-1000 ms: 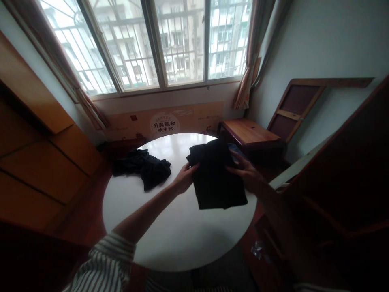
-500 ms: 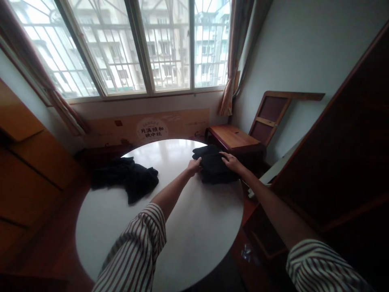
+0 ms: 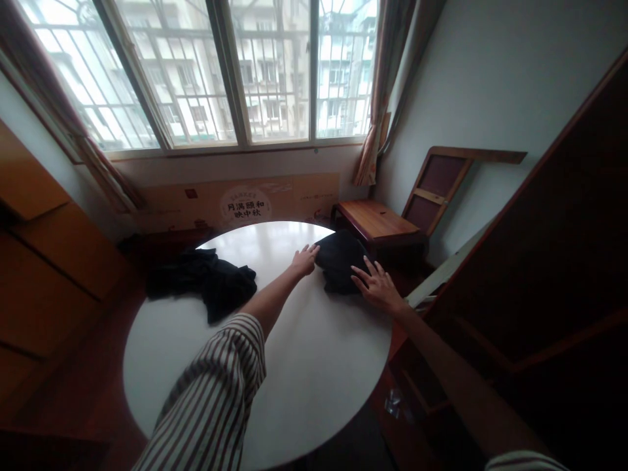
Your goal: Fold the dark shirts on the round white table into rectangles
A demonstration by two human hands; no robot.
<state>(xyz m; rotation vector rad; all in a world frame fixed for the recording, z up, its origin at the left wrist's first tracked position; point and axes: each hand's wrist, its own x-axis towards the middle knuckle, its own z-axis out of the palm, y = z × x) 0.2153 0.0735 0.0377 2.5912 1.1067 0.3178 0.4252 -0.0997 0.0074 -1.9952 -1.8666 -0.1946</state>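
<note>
A dark folded garment [image 3: 338, 258] lies on the far right of the round white table [image 3: 314, 379]. At its left edge is my left hand [image 3: 305, 260], fingers stretched out and touching the cloth. My right hand [image 3: 379, 286] rests over the garment's right side with its fingers spread. Neither hand grips the cloth. A second dark garment [image 3: 223, 284], loose and crumpled, lies at the table's left far side, apart from both hands. The exact kind of either garment cannot be made out.
Behind the table, a low wooden stool or bench [image 3: 377, 219] stands by the wall, with a wooden frame [image 3: 439, 183] leaning there. A printed box panel [image 3: 289, 196] is under the window [image 3: 269, 72]. Orange cabinets [image 3: 59, 261] stand left, a dark wooden piece [image 3: 554, 281] right.
Both hands have loosened from the folded garment and now lie with fingers extended. The right hand has come lower and nearer. The garment looks flatter and more compact.
</note>
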